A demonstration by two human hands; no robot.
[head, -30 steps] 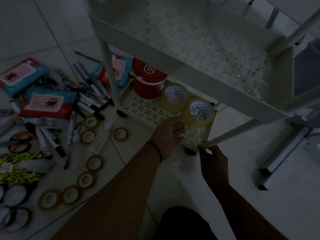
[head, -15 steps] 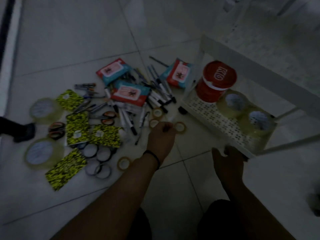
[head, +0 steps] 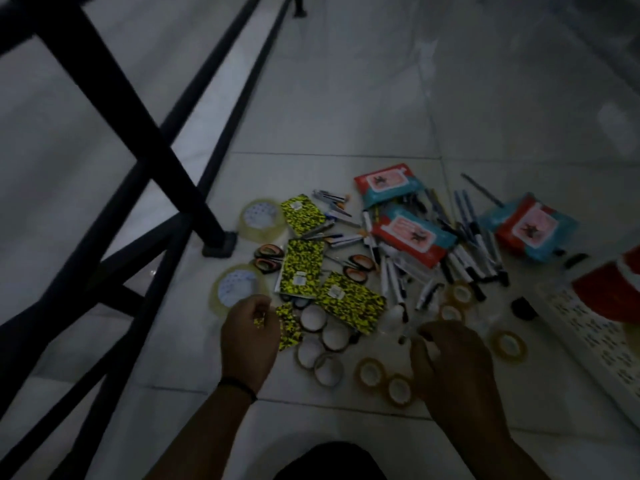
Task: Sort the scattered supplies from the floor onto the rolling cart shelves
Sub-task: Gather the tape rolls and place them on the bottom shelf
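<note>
Four yellow-and-black patterned packets [head: 300, 271] on the floor, left hand [head: 250, 336] grip pinching one, right hand [head: 450, 362] grip unclear.

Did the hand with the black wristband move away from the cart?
Yes. The left hand with the black wristband left the white cart shelf and now hovers by the yellow patterned packets.
</note>
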